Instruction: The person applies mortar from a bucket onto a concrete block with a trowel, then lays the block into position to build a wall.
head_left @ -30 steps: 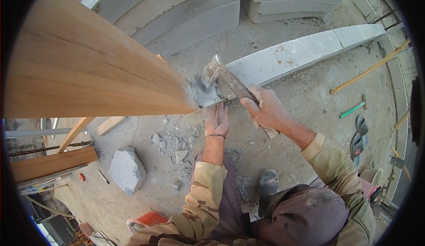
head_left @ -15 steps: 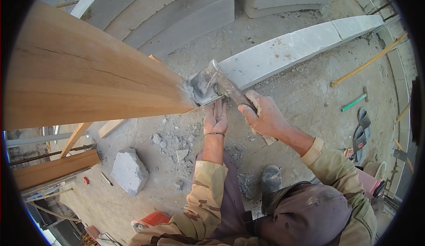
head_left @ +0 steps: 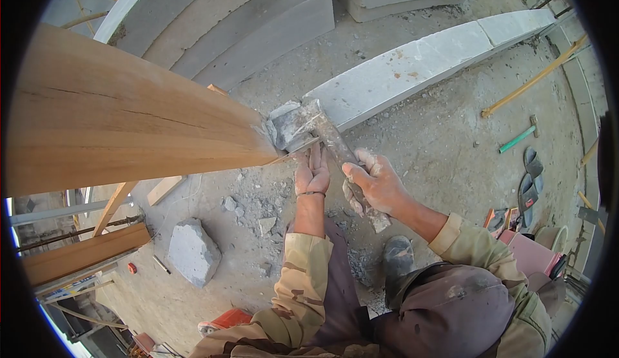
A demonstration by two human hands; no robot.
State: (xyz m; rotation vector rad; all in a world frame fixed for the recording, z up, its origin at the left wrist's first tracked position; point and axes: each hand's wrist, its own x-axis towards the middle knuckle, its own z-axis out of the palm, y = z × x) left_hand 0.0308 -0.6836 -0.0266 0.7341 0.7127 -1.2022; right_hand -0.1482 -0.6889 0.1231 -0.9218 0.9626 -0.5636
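Since the hammer [head_left: 332, 142] is judged head-heavy and stiff, w/ a dusty, perhaps slippery handle, it is clenched mid-handle by the right hand [head_left: 374, 184]; its head is set against the plank [head_left: 129, 126] end. Fingers of the left hand [head_left: 313, 174] are stretched flat, released, just below.

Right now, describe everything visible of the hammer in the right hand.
The hammer has a blocky grey metal head caked in pale dust and a worn, smeared handle, perhaps wood. It lies slanted, head up-left, butt down-right. The right hand wraps the lower handle, the butt poking out below. The head seems to meet a grey stone chunk at the end of the wooden beam. The left hand lies open beside the handle, fingers toward the head.
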